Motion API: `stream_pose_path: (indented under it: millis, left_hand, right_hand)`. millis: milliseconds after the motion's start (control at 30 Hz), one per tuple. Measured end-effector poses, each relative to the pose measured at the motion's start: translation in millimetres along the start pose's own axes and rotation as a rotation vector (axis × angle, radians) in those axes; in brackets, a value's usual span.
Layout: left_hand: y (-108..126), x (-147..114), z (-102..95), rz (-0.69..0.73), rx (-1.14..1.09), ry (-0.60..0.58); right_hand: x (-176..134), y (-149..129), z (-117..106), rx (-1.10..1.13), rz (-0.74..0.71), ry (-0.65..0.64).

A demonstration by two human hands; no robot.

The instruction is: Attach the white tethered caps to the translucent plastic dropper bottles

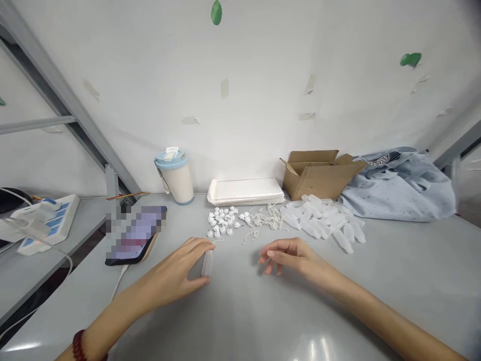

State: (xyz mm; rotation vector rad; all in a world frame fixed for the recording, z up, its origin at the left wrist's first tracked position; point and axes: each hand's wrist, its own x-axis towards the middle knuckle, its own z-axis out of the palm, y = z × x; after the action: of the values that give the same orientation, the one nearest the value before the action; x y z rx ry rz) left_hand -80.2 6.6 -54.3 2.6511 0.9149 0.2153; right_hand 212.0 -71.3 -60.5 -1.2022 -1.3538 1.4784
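My left hand (pixel 188 265) grips a small translucent plastic tube (pixel 207 264) between thumb and fingertips, just above the grey tabletop or resting on it. A short white string shows at the tube's far end, by my fingertips. To the right, my right hand (pixel 285 254) hovers with fingers loosely curled and apart, and I see nothing in it. Beyond my hands lie several small white caps (pixel 222 220), a tangle of white strings (pixel 267 218) and a pile of translucent plastic tubes (pixel 323 218).
A phone (pixel 137 235) with a charging cable lies left of my left hand. Along the wall stand a blue-lidded cup (pixel 175 178), a stack of white cards or sheets (pixel 246 190), an opened cardboard box (pixel 319 178) and a bundled light-blue cloth (pixel 402 188). A power strip (pixel 50 225) sits far left.
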Motion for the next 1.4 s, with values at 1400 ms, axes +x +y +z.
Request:
stream_pose_path:
  millis: [1400]
  left_hand:
    - [71,115,36.4,0.021,0.264,0.204]
  right_hand:
    - [9,9,-79,-1.236,-0.28,0.518]
